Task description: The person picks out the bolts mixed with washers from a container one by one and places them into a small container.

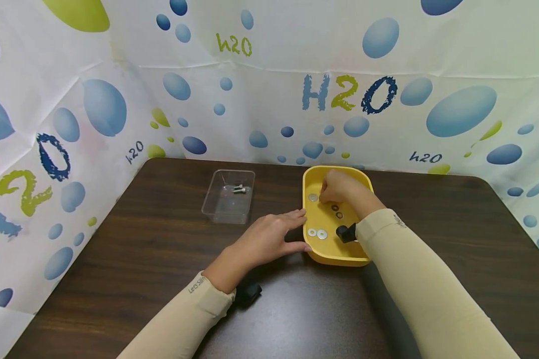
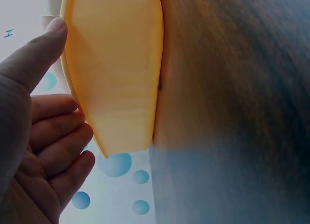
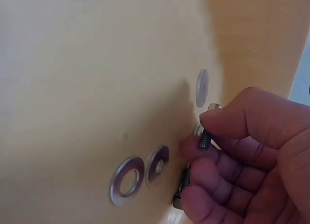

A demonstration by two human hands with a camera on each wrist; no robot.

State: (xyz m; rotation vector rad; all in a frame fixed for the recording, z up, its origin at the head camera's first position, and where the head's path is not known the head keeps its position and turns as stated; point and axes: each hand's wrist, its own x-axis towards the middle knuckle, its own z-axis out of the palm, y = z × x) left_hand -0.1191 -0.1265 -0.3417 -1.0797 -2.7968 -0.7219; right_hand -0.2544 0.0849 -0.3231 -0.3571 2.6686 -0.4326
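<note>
R hand [image 1: 341, 187]: pinching 1 bolt [image 3: 205, 140] inside yel. tray [image 1: 337, 261], nr washers [image 3: 135, 164]. L hand [image 1: 276, 232]: spread wide, touching tray's L side. Further L: clear box [image 1: 229, 214] w/ more bolts [image 1: 239, 191].

A dark brown table [image 1: 161, 224] with streaked wood grain filled the lower part of the head view. Its far corners were rounded, one toward 10 o'clock and the other toward 2 o'clock from the middle, and a pale sheen lay on the surface toward 6 o'clock. Two containers stood upright directly on it, well apart. At 11 o'clock was a clear plastic box [image 1: 226, 209], open-topped and roughly rectangular. At 2 o'clock was a yellow tray [image 1: 332, 260], larger, open-topped and round-cornered, its long sides running roughly from 12 to 6, its far end near the table's far edge.
</note>
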